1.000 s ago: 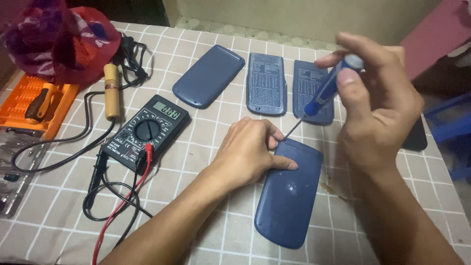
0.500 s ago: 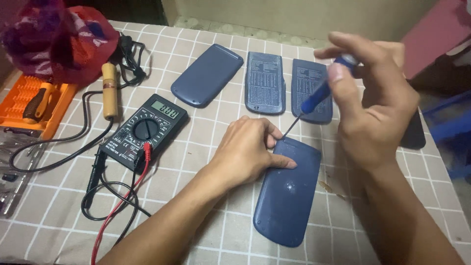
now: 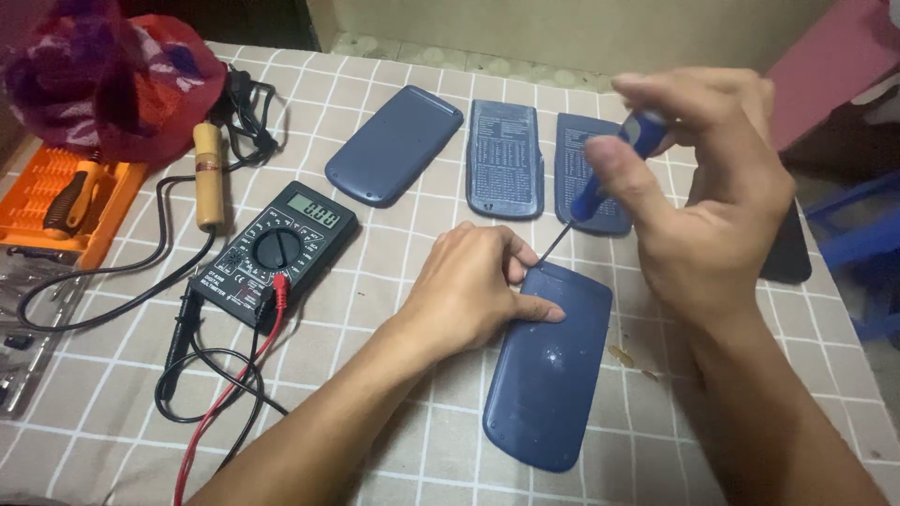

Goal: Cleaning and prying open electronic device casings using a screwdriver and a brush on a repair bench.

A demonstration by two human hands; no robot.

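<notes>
Checked cloth [image 3: 656,394], screwdriver [image 3: 609,173] tip behind left hand [image 3: 469,295].

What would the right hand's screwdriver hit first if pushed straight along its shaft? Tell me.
The right hand holds a blue screwdriver angled down-left. Its tip sits at the top edge of the near calculator, beside the left hand fingers. That edge would likely be met first; depth is unclear.

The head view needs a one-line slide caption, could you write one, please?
Left hand steadies a blue calculator while right hand sets a screwdriver at its top edge.
</notes>
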